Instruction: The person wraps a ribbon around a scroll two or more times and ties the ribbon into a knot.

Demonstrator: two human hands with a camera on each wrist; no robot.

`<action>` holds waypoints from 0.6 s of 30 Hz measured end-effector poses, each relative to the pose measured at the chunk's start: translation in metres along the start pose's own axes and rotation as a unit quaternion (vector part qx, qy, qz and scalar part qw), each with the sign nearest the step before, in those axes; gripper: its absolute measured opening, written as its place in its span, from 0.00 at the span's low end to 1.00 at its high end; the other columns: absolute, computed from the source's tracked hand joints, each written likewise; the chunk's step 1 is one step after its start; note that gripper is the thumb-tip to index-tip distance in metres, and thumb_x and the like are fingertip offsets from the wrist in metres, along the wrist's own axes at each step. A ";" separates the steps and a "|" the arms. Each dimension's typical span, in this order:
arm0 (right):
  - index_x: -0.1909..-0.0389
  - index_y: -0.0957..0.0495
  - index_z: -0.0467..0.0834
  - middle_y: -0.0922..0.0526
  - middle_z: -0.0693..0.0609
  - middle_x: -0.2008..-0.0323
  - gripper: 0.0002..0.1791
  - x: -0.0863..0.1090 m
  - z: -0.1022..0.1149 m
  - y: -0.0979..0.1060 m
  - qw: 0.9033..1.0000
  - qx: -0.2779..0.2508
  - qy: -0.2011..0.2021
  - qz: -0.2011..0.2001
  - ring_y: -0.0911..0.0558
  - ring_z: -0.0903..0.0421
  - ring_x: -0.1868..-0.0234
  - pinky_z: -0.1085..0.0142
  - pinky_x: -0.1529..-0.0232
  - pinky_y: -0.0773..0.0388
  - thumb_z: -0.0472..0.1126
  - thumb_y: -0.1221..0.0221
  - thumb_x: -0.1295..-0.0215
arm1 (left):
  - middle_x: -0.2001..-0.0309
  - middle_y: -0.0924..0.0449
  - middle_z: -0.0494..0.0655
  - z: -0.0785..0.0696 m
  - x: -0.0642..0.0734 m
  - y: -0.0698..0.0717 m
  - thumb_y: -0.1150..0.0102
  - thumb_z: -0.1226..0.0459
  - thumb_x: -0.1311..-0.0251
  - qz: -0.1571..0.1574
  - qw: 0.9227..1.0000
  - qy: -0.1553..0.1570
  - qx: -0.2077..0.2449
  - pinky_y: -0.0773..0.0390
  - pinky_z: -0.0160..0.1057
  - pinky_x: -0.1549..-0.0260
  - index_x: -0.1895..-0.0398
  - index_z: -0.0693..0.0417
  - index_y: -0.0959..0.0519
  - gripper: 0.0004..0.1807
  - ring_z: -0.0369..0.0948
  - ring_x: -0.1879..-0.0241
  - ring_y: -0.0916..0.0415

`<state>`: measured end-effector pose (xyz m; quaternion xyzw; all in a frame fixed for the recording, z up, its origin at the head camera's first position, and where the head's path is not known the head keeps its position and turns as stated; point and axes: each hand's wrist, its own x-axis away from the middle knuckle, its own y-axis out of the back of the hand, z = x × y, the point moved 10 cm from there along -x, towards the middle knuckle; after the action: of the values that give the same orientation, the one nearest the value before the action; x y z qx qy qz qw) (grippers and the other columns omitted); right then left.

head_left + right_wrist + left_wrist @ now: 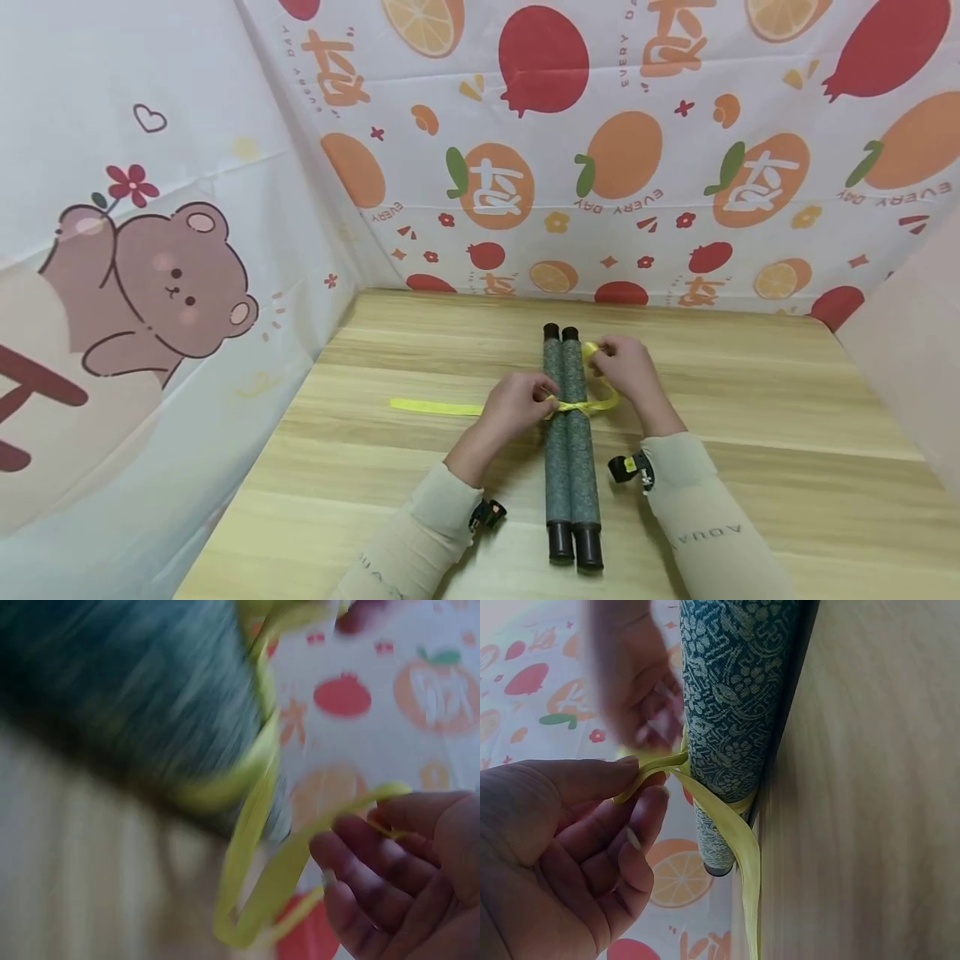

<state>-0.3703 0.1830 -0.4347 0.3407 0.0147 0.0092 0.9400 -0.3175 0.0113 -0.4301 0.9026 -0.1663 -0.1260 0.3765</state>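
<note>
Two rolled scrolls (570, 467), covered in green patterned fabric with dark end knobs, lie side by side on the table. A yellow ribbon (600, 406) passes around both near their middle. My left hand (517, 406) is over the left scroll, pinching a folded bit of the ribbon (656, 761) between thumb and index finger. From there a tail of it trails left across the table. To the right of the scrolls, my right hand (626, 367) pinches the ribbon's other length (352, 802), which hangs in a loop back to the scrolls.
The wooden table (750, 400) reaches back to a fruit-printed cloth (555, 125). A bear-printed cloth (172, 275) stands along the left side. Small dark cameras (487, 514) are strapped at both wrists, beside the scrolls' lower half.
</note>
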 end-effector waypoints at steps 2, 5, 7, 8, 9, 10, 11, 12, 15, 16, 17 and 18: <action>0.54 0.17 0.41 0.14 0.42 0.63 0.13 -0.005 0.020 -0.012 1.000 -0.011 0.019 0.021 0.14 0.46 0.63 0.64 0.68 0.22 0.42 0.46 0.31 | 0.66 0.12 0.44 0.000 0.000 -0.001 0.33 0.64 0.41 0.003 1.000 -0.005 -0.003 0.22 0.31 0.71 0.60 0.54 0.13 0.07 0.35 0.68 0.17; 0.56 0.16 0.43 0.14 0.42 0.64 0.11 -0.010 0.049 -0.024 0.998 -0.006 0.054 0.041 0.18 0.49 0.69 0.65 0.72 0.24 0.43 0.45 0.30 | 0.66 0.12 0.44 -0.001 0.001 -0.002 0.33 0.64 0.41 0.010 1.000 -0.009 -0.005 0.22 0.31 0.70 0.60 0.53 0.13 0.07 0.35 0.66 0.16; 0.56 0.16 0.45 0.14 0.44 0.65 0.11 -0.013 0.067 -0.031 0.996 0.007 0.077 0.050 0.22 0.52 0.72 0.65 0.74 0.27 0.43 0.44 0.30 | 0.66 0.12 0.44 -0.001 0.001 -0.003 0.33 0.64 0.41 0.013 1.000 -0.011 -0.007 0.22 0.31 0.70 0.60 0.53 0.13 0.07 0.35 0.66 0.16; 0.56 0.16 0.45 0.15 0.45 0.65 0.10 -0.014 0.076 -0.035 0.994 0.014 0.087 0.058 0.23 0.53 0.72 0.65 0.74 0.27 0.42 0.45 0.30 | 0.66 0.12 0.44 -0.001 0.001 -0.002 0.33 0.63 0.41 0.014 1.000 -0.013 -0.008 0.22 0.31 0.70 0.60 0.54 0.13 0.07 0.35 0.66 0.15; 0.56 0.16 0.45 0.15 0.46 0.65 0.10 -0.015 0.085 -0.039 0.992 0.024 0.099 0.068 0.24 0.54 0.73 0.65 0.74 0.27 0.41 0.45 0.30 | 0.66 0.12 0.44 -0.002 0.001 -0.002 0.33 0.63 0.41 0.014 1.000 -0.017 -0.009 0.22 0.31 0.70 0.60 0.54 0.13 0.08 0.36 0.66 0.15; 0.55 0.16 0.45 0.15 0.46 0.63 0.10 -0.015 0.093 -0.044 0.991 0.031 0.107 0.080 0.23 0.54 0.71 0.64 0.72 0.26 0.40 0.45 0.30 | 0.66 0.12 0.44 -0.003 0.001 -0.002 0.33 0.63 0.41 0.014 1.000 -0.020 -0.012 0.21 0.31 0.70 0.60 0.54 0.13 0.08 0.36 0.66 0.15; 0.55 0.16 0.46 0.15 0.48 0.62 0.11 -0.016 0.100 -0.050 0.988 0.040 0.115 0.091 0.22 0.55 0.69 0.63 0.69 0.25 0.40 0.45 0.30 | 0.66 0.12 0.44 -0.004 0.001 -0.002 0.33 0.63 0.41 0.013 0.999 -0.025 -0.016 0.21 0.31 0.69 0.60 0.54 0.13 0.08 0.36 0.66 0.15; 0.54 0.16 0.46 0.15 0.48 0.59 0.11 -0.017 0.108 -0.056 0.985 0.052 0.127 0.103 0.20 0.54 0.65 0.62 0.66 0.23 0.40 0.45 0.30 | 0.66 0.12 0.44 -0.005 0.001 -0.002 0.33 0.63 0.41 0.011 0.999 -0.030 -0.021 0.21 0.31 0.68 0.60 0.54 0.13 0.08 0.36 0.65 0.15; 0.48 0.18 0.47 0.16 0.48 0.51 0.15 -0.016 0.126 -0.075 0.974 0.080 0.151 0.150 0.19 0.51 0.54 0.57 0.56 0.22 0.38 0.49 0.29 | 0.65 0.11 0.43 -0.007 0.002 0.000 0.33 0.63 0.42 0.002 0.998 -0.045 -0.035 0.20 0.32 0.65 0.61 0.52 0.12 0.07 0.36 0.64 0.15; 0.45 0.19 0.48 0.17 0.48 0.47 0.17 -0.015 0.130 -0.081 0.970 0.085 0.157 0.166 0.19 0.51 0.49 0.57 0.52 0.23 0.37 0.51 0.28 | 0.65 0.11 0.42 -0.008 0.002 0.001 0.33 0.63 0.42 -0.002 0.998 -0.049 -0.036 0.20 0.33 0.64 0.61 0.52 0.12 0.07 0.36 0.63 0.15; 0.41 0.21 0.49 0.18 0.48 0.44 0.19 -0.013 0.134 -0.087 0.965 0.090 0.162 0.184 0.20 0.50 0.45 0.57 0.50 0.24 0.37 0.52 0.27 | 0.65 0.11 0.42 -0.008 0.002 0.001 0.33 0.64 0.42 -0.004 0.998 -0.054 -0.035 0.19 0.33 0.63 0.62 0.52 0.13 0.06 0.36 0.62 0.15; 0.37 0.25 0.51 0.20 0.48 0.41 0.21 -0.010 0.137 -0.092 0.960 0.086 0.167 0.207 0.19 0.49 0.50 0.57 0.54 0.23 0.35 0.54 0.26 | 0.64 0.11 0.42 -0.008 0.002 0.001 0.33 0.64 0.42 -0.006 0.998 -0.056 -0.033 0.19 0.34 0.62 0.62 0.51 0.13 0.06 0.37 0.62 0.14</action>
<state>-0.3749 0.0242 -0.3887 0.4098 0.1013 0.2588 0.8688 -0.3127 0.0148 -0.4237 0.8822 -0.1777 -0.1841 0.3952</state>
